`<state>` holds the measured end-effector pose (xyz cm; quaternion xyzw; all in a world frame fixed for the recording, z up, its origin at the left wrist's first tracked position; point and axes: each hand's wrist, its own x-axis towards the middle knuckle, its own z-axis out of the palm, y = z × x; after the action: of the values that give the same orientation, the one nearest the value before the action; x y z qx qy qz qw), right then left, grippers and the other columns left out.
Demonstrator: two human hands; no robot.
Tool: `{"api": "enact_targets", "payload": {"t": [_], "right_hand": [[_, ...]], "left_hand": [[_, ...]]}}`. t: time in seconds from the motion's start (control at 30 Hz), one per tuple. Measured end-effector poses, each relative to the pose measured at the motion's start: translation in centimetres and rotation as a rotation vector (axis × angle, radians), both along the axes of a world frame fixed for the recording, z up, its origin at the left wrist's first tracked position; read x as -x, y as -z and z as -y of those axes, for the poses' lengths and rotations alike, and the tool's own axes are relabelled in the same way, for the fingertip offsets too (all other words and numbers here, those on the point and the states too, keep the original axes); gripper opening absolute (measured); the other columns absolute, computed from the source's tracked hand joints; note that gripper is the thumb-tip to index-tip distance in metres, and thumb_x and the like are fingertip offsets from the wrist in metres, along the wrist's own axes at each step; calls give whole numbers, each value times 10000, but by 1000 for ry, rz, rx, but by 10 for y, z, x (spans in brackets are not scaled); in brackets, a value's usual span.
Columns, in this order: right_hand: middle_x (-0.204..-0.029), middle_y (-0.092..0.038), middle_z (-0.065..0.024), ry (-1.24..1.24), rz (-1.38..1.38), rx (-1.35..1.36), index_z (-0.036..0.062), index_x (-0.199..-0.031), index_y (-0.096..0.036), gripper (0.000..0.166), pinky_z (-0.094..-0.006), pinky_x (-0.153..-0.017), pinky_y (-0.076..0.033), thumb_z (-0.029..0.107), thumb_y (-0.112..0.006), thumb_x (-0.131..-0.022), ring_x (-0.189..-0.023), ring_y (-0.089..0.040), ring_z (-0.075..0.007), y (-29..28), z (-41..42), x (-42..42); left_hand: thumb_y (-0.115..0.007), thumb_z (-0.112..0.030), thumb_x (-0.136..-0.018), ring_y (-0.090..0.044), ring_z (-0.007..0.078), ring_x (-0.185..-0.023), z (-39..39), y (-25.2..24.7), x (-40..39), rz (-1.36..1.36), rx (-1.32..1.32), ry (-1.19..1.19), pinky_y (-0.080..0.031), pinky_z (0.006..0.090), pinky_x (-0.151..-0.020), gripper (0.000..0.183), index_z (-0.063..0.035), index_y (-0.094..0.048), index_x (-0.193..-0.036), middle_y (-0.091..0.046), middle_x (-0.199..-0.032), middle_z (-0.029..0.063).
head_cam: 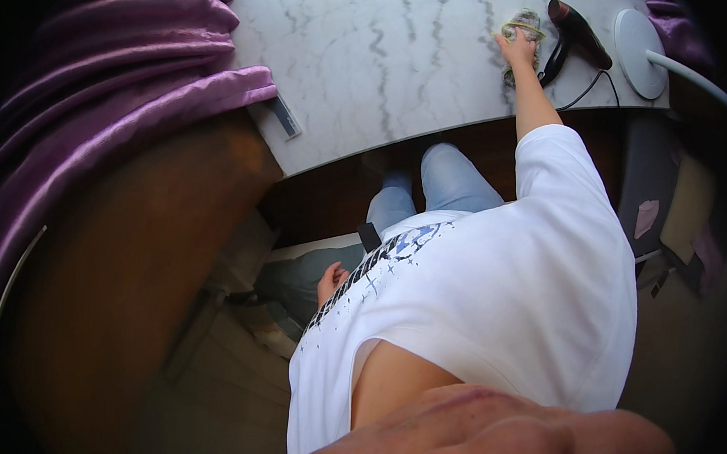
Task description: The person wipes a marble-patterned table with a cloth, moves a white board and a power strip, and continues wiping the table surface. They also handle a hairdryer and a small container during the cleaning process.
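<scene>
Far out on a white marble-patterned tabletop [348,53], my right hand [519,50] grips a bunched patterned cloth [523,19] with a yellow-green edge. Part of the cloth shows beyond my fingers and part beneath my wrist. Just right of that hand lies a black hair dryer [580,35], its handle close to my wrist. My left hand [331,282] hangs low beside my body, its fingers loosely bent and nothing visible in them. The shirt hides part of that hand.
A round white base [639,53] with a curved white stem stands at the tabletop's right end. The dryer's cord [586,94] runs along the front edge. Purple satin curtain fabric [163,50] overlaps the left side, next to a flat dark object [285,117].
</scene>
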<state>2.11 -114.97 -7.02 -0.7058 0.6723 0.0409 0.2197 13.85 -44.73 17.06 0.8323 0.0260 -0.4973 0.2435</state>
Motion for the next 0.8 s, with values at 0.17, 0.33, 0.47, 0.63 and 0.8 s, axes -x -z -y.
{"api": "enact_targets", "payload": {"t": [0.17, 0.33, 0.47, 0.63, 0.8], "right_hand": [[-1369, -311, -102, 161, -3, 169, 319, -1216, -492, 393, -633, -895, -317, 220, -537, -839, -1211, -295, -390, -34, -74, -61], [-1279, -408, -41, -61, 195, 202, 273, -1033, -608, 278, -555, -868, -356, 137, -528, -804, -1146, -362, -348, -20, -148, -97], [-1098, -560, -35, 7, 831, -377, 153, -1100, -602, 378, -344, -797, -442, 154, -662, -727, -961, -522, -185, -33, -158, -163], [-1049, -604, -46, -140, 1087, -747, 106, -1251, -504, 539, -284, -797, -456, 277, -680, -772, -956, -557, -148, -54, -128, -187], [-1081, -581, -116, -283, 698, 110, 137, -1126, -594, 342, -333, -854, -450, 286, -618, -819, -967, -548, -238, -8, -86, -145]], "left_hand": [[-621, -123, -832, -584, 127, -842, -34, 8, 15, -90, -137, 179, -463, 257, -777, 375, -20, -532, -1182, -626, -930, 100], [-629, -103, -821, -601, 149, -828, 65, -10, -36, -91, -155, 103, -481, 264, -748, 369, -12, -538, -1167, -636, -912, 103], [-611, -107, -838, -608, 161, -842, 95, -4, -74, 49, -33, 208, -493, 279, -739, 341, -33, -545, -1164, -637, -935, 103], [-617, -139, -832, -606, 183, -898, 136, -1, -104, 73, -10, 264, -482, 296, -777, 363, -49, -538, -1175, -634, -986, 115], [-630, -145, -817, -597, 232, -950, 166, 14, -115, 132, -2, 502, -476, 326, -815, 359, -44, -545, -1152, -618, -1029, 135]]}}
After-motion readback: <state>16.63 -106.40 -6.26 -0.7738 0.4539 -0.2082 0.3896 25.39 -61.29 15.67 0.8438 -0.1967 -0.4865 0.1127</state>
